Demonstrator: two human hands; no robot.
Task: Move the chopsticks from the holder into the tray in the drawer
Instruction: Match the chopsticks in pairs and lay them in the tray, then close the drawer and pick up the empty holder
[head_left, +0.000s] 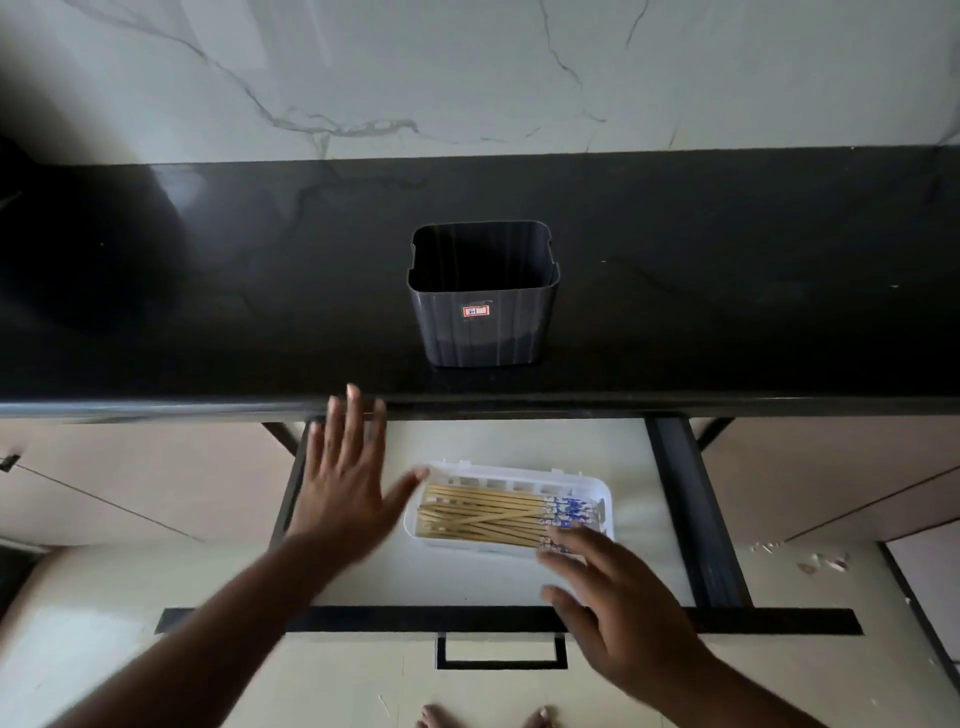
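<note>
From the head view we see the chopsticks lying in the tray inside the drawer, the holder seemingly empty, and our left hand and right hand spread, holding nothing; light, stiff, slick sticks, best pinched mid-length as a bundle.

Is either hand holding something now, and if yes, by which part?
Nothing is held. The left hand and right hand are open above the drawer; the chopsticks lie in the tray.
</note>
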